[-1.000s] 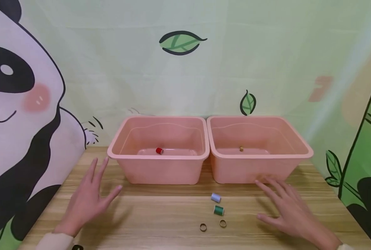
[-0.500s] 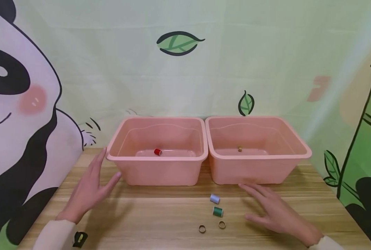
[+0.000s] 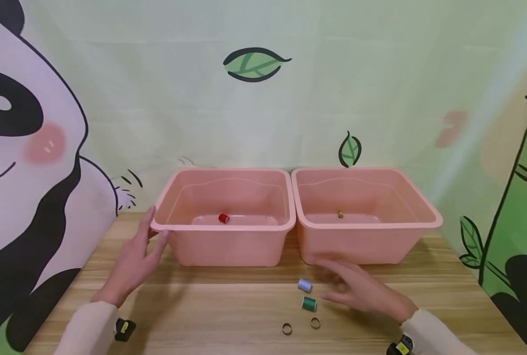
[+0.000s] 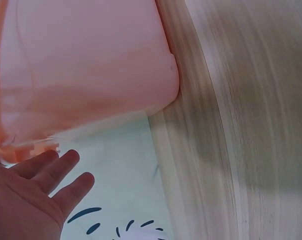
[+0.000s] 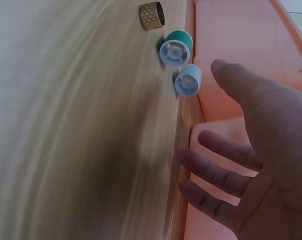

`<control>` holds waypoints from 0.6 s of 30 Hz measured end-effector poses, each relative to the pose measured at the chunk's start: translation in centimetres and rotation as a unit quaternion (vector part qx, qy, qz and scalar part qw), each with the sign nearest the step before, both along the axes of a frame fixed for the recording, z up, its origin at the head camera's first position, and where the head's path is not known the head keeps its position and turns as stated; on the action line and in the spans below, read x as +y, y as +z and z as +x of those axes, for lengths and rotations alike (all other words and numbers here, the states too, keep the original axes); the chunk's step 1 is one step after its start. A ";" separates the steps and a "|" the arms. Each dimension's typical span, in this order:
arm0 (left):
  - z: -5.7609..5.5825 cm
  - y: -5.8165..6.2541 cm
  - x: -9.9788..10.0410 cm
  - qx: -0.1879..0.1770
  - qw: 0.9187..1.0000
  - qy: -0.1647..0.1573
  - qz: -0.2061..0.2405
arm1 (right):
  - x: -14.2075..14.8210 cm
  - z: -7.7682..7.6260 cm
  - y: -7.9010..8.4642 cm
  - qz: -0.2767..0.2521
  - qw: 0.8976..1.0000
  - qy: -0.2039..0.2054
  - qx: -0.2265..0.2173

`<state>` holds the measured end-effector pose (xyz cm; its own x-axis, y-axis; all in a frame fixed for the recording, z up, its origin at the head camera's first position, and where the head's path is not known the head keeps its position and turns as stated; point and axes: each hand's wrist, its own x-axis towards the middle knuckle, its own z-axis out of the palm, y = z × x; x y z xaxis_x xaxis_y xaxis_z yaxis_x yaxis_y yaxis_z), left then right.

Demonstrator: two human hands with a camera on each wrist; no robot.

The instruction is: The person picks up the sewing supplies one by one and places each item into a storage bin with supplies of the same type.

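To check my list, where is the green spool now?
In the head view, the green spool lies right of centre, between the blue spool and two metal rings.

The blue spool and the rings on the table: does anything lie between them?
Yes, the green spool lies between the blue spool and the two rings, as the head view shows.

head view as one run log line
left hand: at left bin | right hand: empty, near blue spool | red spool: inside left bin
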<state>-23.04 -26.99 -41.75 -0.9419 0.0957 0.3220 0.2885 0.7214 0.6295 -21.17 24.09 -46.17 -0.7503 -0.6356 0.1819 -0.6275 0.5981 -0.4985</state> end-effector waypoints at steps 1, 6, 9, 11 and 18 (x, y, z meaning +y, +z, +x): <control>0.0 0.0 0.0 -0.003 1.000 0.000 0.006 | -0.3 -0.3 -0.1 -0.007 1.000 0.010 -0.011; -0.3 -0.1 0.2 -0.019 0.999 0.000 0.039 | -1.4 -1.6 -0.5 -0.018 0.998 0.041 -0.036; -0.4 -0.3 0.3 -0.021 0.998 0.002 0.059 | -1.9 -2.1 -0.8 -0.016 0.997 0.054 -0.052; -0.5 -0.4 0.3 -0.020 0.997 0.001 0.074 | -2.1 -2.4 -0.9 -0.013 0.996 0.061 -0.061; -0.8 -0.5 0.4 -0.028 0.994 0.008 0.105 | -2.9 -2.9 -1.0 -0.010 0.995 0.066 -0.077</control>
